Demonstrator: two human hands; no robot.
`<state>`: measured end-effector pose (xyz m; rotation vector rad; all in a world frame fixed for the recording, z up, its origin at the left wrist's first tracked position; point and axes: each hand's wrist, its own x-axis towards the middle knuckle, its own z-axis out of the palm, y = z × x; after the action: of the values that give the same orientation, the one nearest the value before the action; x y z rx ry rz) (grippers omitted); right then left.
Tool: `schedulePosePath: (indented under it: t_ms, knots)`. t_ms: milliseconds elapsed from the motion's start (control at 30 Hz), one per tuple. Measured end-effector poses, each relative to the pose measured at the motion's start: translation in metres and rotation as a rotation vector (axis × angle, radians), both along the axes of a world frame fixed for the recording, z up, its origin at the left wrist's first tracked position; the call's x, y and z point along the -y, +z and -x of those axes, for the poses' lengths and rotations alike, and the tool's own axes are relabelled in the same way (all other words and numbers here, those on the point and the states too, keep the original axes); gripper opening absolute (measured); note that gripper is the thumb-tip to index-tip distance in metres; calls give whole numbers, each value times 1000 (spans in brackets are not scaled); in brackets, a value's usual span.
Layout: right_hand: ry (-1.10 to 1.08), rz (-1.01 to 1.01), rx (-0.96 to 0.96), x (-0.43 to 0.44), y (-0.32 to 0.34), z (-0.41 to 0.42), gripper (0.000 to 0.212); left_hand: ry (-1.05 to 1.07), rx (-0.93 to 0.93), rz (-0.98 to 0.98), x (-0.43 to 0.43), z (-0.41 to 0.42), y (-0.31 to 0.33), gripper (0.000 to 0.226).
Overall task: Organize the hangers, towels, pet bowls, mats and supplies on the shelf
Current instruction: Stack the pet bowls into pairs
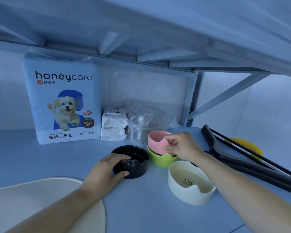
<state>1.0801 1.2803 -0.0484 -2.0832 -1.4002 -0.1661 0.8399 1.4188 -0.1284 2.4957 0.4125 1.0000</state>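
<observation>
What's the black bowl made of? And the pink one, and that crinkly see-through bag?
The black bowl looks like glazed ceramic or hard plastic: it has thick walls and a glossy shine. The pink bowl looks similar, with a duller sheen; I can't tell which material. The clear bag looks like thin plastic film: see-through, wrinkled and glinting.

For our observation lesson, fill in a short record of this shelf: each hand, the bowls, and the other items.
left hand: grips the black bowl
right hand: pinches the pink bowl by its rim
stack: pink bowl nested in green bowl
separate: cream bowl, nearest the camera
back: pad pack, white packets, plastic bag
right: dark hangers
front left: cream mat
</observation>
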Motion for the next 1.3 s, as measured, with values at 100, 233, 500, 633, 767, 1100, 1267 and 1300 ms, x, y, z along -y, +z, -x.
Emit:
schedulePosePath:
  t_ms: [100,233,500,633,767,1100,1267,1300]
  knots:
    - [17,10,13,0,-3,1,17,0,-20,3,-2,-1,-3,38]
    - [46,29,24,3,-2,1,17,7,-35,-14,-2,-1,-6,32]
    - [57,44,-75,11,1,1,32,23,-60,-34,0,-2,-5,15]
    - [46,29,-82,11,3,-4,13,33,-71,-44,2,-3,-4,12]
    - [60,82,-49,8,7,-7,11,33,-67,-36,4,-2,-2,12]
    - [103,-46,-37,44,2,8,30,31,-116,-14,4,-6,5,10]
    - [101,-3,-78,76,-8,19,26,42,-157,47,-5,-19,16,13]
    - [99,7,-84,79,-10,21,26,41,-143,41,-5,-22,13,13]
